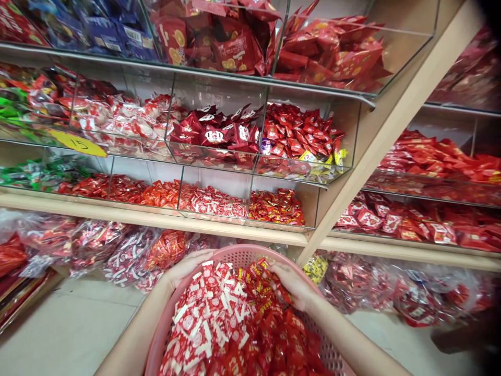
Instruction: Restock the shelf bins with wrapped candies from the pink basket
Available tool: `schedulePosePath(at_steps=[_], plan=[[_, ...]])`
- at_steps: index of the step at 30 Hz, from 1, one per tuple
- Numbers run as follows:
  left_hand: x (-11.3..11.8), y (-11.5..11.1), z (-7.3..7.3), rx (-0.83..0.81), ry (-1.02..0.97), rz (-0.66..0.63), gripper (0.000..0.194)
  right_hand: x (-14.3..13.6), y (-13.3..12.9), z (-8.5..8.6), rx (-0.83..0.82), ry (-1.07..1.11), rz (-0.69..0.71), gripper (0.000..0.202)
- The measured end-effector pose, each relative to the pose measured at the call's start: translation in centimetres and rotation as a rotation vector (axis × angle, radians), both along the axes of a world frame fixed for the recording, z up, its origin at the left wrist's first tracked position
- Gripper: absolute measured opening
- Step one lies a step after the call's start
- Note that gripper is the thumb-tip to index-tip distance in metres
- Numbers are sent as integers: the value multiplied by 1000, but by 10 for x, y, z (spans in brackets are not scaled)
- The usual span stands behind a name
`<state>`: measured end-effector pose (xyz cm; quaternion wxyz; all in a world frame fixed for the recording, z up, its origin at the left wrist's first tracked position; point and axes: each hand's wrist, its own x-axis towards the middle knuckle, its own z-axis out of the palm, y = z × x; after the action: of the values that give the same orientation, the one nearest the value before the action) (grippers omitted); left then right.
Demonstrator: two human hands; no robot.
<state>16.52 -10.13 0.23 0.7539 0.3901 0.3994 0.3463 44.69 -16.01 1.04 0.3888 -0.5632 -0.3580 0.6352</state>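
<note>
A pink plastic basket with a perforated wall is in front of me, full of wrapped candies. Red-and-white candies lie on its left side. Small red-and-yellow candies are at the back right, and larger red packets fill the front right. At the back left rim, my left hand grips the basket, its fingers partly hidden. My right hand reaches over the right rim, fingers curled into the red-and-yellow candies.
Ahead stand wooden shelves with clear-walled bins of wrapped candies. A yellow price tag marked 15 hangs at the left. Below the lowest shelf, plastic bags of candy rest near the tiled floor, with more bags to the right.
</note>
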Motion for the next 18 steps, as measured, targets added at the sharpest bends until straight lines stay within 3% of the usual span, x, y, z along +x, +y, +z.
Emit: schedulePosePath(at_steps=[4,9,18], plan=[[-1,1,-3,-11,-23,-13,36,3,1,-11,143,-135,124,29],[-1,2,-6,-11,-21,-17,36,-7,10,-11,180,-160,68,35],[-2,1,-6,-7,-25,-8,36,-2,2,-1,-29,3,-87,17]])
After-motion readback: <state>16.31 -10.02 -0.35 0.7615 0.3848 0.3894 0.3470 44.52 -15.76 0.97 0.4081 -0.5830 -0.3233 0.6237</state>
